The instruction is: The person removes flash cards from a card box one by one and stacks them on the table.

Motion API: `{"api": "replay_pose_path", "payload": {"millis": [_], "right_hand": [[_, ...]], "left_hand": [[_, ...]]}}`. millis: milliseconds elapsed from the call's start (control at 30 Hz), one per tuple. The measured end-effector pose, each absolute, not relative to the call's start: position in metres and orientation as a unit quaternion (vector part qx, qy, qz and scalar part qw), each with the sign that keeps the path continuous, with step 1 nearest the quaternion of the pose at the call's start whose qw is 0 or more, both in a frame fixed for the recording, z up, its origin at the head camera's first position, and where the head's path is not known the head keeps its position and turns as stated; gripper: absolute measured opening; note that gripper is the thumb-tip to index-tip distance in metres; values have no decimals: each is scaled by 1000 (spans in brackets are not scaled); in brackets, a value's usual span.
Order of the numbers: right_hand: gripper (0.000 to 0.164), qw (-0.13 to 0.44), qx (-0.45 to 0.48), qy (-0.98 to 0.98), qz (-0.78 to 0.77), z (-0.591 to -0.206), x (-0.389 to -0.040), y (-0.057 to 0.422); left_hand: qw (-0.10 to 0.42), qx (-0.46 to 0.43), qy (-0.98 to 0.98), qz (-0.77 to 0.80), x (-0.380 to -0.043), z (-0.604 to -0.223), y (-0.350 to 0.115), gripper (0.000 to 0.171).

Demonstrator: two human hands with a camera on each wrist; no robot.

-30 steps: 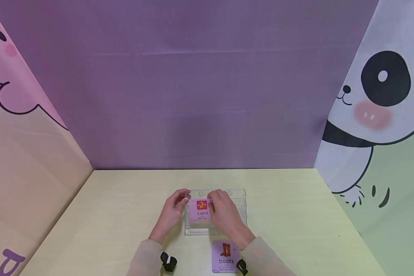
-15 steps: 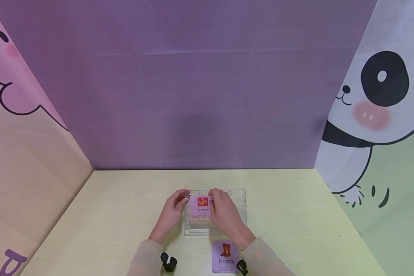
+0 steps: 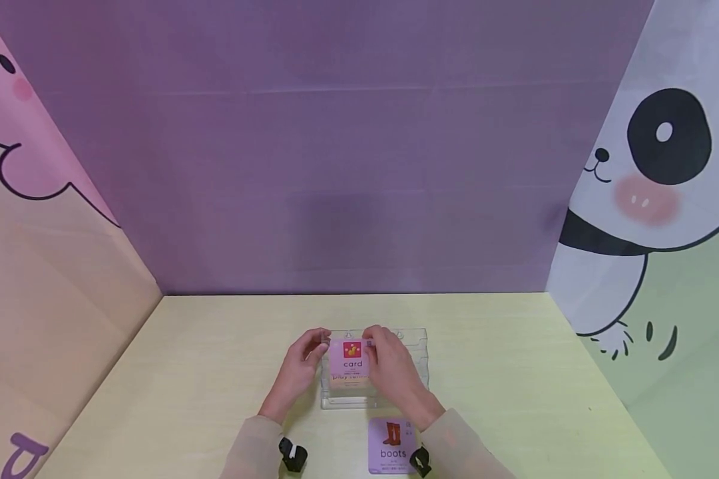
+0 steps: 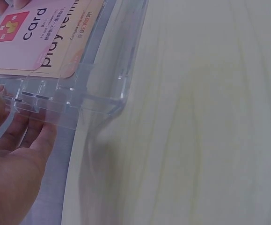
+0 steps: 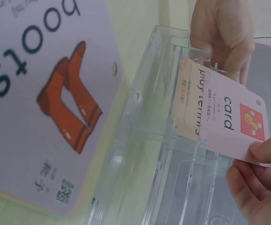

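A clear plastic card rack [image 3: 419, 342] sits mid-table in the head view. My left hand [image 3: 299, 369] grips its left edge, thumb on one side and fingers on the other, as the left wrist view shows. With thumb and fingers my right hand [image 3: 398, 372] pinches a pink flashcard [image 3: 350, 356] printed "card" by its upper right corner. That flashcard overlaps an orange "play tennis" flashcard [image 5: 184, 108] standing in the rack's left part. The pink flashcard's lower edge reaches over the orange one; whether it sits inside the same slot I cannot tell.
A purple "boots" flashcard [image 3: 383, 459], apparently on top of others, lies in front of the rack, partly under the right wrist strap [image 3: 421, 460]. A purple wall [image 3: 359, 199] stands behind the table [image 3: 216, 352], with printed panels at both sides.
My right hand has raised the pink flashcard a little, uncovering the "play tennis" words on the orange flashcard behind it. The left hand keeps its grip on the rack.
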State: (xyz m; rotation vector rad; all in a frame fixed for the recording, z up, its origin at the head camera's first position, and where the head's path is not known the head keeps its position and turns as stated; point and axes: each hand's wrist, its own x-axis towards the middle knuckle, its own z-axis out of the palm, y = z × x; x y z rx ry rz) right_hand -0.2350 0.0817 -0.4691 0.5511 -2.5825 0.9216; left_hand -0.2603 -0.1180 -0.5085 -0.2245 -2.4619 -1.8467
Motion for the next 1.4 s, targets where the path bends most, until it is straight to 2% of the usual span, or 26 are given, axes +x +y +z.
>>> {"api": "replay_pose_path", "payload": {"millis": [600,1400], "right_hand": [[23,144,186,-889,393,-464,-238,85],[21,139,181,-862,453,-457,-231,97]], "left_hand": [[30,-74,-800,-595,-264,-510,-119,31],[45,-97,-799,-591,-266,-514,-120,30]]}}
